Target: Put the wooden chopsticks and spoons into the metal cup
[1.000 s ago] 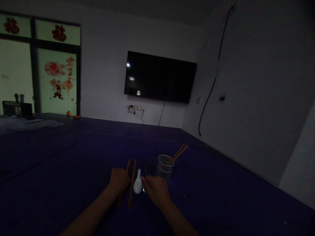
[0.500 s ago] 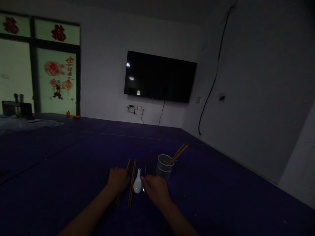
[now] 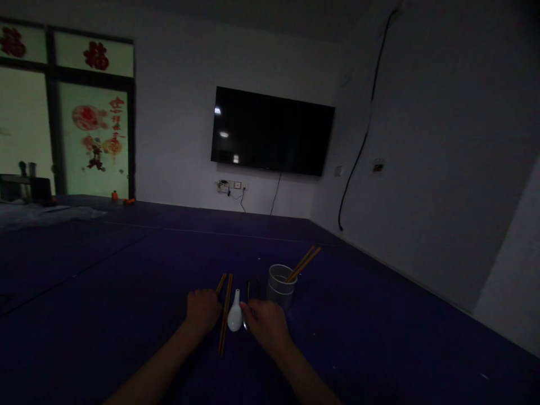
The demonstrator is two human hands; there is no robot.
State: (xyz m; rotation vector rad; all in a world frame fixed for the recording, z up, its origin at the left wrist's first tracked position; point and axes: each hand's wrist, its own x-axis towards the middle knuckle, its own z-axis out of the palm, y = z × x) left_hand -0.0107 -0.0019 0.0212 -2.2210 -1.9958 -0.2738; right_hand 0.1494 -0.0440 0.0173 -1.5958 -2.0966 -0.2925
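Note:
My left hand [image 3: 203, 309] is closed around a pair of wooden chopsticks [image 3: 221, 283], of which only the upper ends show. Just right of it a second pair of chopsticks [image 3: 225, 315] lies on the dark blue surface. A white soup spoon [image 3: 235, 318] lies beside that pair, bowl toward me. Right of the white spoon is a metal spoon [image 3: 245, 323] with a thin dark handle, partly covered by my right hand [image 3: 266, 323]. The fingers of that hand are curled closed; what they hold is hidden. Behind it stands a grey cup [image 3: 280, 287] with chopsticks [image 3: 304, 264] leaning inside.
The blue surface [image 3: 169, 264] stretches to the far wall, where a television [image 3: 272, 132] hangs above sockets with cables. Clear plastic sheeting [image 3: 50, 215] and small orange objects [image 3: 129, 201] lie at the far left. A black cable [image 3: 358, 152] hangs on the right wall.
The lower ends of the chopsticks in my left hand no longer show below it. One of the two thin handles beyond my right hand is no longer visible. The view has shifted slightly.

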